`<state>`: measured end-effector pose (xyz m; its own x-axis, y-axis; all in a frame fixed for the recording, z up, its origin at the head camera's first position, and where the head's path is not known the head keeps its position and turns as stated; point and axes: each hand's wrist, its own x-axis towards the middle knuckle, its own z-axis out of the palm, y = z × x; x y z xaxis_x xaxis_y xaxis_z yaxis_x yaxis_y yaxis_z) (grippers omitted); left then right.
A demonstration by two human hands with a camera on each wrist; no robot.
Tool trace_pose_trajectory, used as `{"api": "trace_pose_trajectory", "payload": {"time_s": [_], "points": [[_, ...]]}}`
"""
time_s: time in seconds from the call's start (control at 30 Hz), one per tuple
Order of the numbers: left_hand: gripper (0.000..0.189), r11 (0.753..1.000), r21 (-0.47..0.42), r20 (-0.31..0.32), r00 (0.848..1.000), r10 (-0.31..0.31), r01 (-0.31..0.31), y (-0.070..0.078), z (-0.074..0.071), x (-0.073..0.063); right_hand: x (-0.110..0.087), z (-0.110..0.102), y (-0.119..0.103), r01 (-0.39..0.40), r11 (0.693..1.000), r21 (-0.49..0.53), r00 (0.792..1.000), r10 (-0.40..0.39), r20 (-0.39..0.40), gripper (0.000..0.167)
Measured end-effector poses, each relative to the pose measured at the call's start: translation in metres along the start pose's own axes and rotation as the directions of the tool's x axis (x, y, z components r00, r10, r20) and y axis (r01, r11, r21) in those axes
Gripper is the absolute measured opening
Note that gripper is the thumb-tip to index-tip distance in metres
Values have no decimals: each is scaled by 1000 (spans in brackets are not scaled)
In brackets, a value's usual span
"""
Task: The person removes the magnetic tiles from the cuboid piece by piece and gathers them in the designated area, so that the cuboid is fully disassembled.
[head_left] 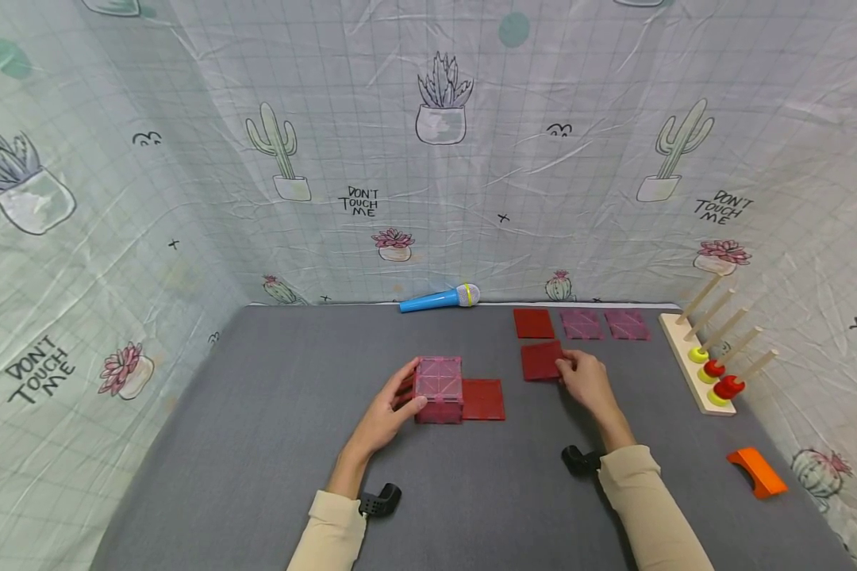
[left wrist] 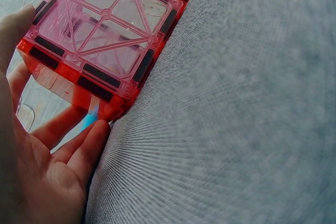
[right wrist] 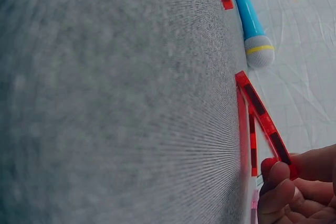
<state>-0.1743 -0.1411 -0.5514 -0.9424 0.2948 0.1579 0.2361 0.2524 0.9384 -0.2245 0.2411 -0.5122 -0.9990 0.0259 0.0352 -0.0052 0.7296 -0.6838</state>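
Right hand (head_left: 587, 381) pinches red tile (head_left: 540, 362) by edge.

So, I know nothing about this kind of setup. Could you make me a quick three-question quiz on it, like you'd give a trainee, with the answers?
1. What is the right hand pinching?
2. True or false: the blue microphone lies farther back on the table than the pink-topped box that the left hand holds.
3. How many wooden pegs rise from the board at the right?

Key:
1. A red tile.
2. True.
3. Five.
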Motion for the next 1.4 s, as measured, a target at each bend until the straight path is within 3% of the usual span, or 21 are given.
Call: {"api": "trace_pose_trajectory", "payload": {"time_s": [0.3, 0.73, 1.4], "points": [[68, 1000, -9, 7, 1000, 14, -14, 0, 0, 0, 0, 1, 4, -55, 998, -41, 998, 56, 33, 49], [69, 1000, -18, 9, 1000, 25, -24, 2, -1, -1, 4, 3, 5, -74, 993, -90, 995, 79, 60, 52], [70, 1000, -3, 9, 1000, 18, -18, 1, -1, 0, 5, 2, 1, -52, 987, -154, 994, 66, 90, 51]]}}
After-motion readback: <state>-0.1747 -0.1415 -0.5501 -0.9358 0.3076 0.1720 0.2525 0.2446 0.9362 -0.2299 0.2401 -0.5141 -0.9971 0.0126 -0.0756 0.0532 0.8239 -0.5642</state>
